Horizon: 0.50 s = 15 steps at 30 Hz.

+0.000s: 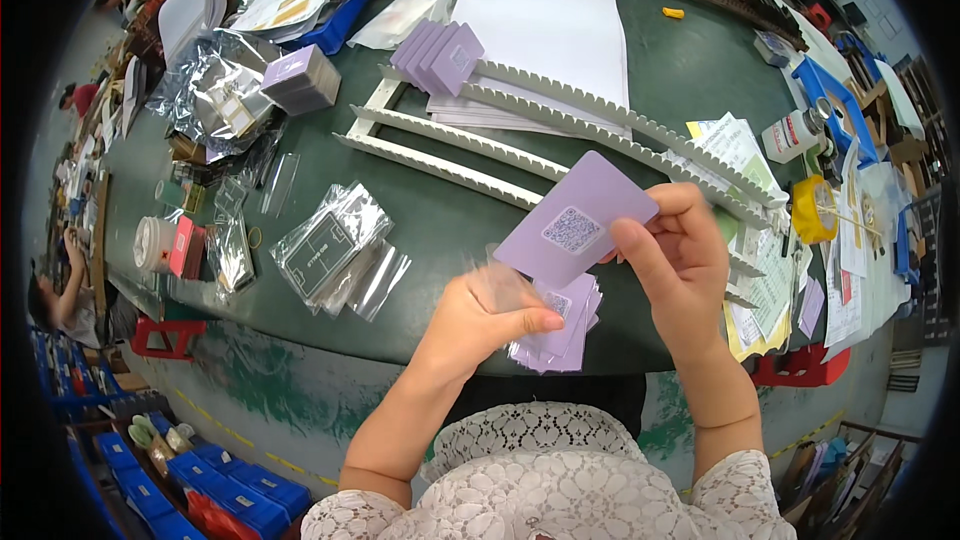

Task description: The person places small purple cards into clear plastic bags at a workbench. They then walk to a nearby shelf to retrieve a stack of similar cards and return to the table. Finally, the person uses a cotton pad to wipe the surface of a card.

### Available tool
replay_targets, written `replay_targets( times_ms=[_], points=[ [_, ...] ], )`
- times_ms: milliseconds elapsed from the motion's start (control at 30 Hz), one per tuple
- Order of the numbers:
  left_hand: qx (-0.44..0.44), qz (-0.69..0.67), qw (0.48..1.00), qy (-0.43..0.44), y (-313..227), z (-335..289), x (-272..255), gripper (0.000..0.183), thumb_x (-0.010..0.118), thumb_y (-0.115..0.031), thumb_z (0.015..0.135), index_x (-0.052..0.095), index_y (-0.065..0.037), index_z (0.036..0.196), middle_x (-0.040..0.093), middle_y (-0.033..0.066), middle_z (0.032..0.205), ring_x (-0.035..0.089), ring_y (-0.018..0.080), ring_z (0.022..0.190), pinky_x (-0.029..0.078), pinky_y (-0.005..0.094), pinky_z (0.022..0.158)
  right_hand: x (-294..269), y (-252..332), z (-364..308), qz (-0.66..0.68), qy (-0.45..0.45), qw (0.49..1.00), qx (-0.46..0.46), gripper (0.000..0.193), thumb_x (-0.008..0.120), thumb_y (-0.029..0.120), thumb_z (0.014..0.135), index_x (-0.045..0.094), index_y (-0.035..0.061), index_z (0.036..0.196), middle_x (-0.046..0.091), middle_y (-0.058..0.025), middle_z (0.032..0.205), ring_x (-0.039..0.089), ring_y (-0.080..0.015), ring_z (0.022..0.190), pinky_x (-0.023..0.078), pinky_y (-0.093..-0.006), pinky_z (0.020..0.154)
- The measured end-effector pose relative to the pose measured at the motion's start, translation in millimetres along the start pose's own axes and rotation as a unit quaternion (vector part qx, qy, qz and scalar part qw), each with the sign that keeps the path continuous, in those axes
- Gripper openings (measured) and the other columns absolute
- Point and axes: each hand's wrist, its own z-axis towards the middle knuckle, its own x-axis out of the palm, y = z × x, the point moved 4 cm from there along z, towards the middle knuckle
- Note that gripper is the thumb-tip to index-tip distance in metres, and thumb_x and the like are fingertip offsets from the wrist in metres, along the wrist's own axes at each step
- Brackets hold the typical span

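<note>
So, closest in there's a messy purple pile at the surface's edge, right by the left hand; that grip's blurry, can't tell what it's doing. The right hand has its grip pinched on a purple card above the pile. Beyond sit notched rails, more cards leaning at one end, then white paper.

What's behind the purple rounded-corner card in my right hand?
Two long white notched rails run in behind that purple rounded-corner card; a loose pile of purple cards shows past its lower edge. The rails' covered stretch, and anything else fully behind it, can't be seen.
</note>
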Motion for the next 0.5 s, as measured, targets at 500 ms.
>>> replay_targets(
  times_ms=[500],
  points=[
    [0.020,-0.006,1.000,0.004,-3.8,4.9,10.0,0.040,0.083,-0.004,0.065,0.061,0.001,0.098,0.066,0.0046,0.076,0.060,0.0107,0.073,0.048,0.0270,0.072,-5.4,-0.4,-7.6,-0.010,-0.011,1.000,-0.010,0.014,0.062,-0.003,0.089,0.054,-0.0012,0.100,0.060,-0.0071,0.094,0.061,-0.0114,0.080,0.048,-0.0242,0.073]
  ],
)
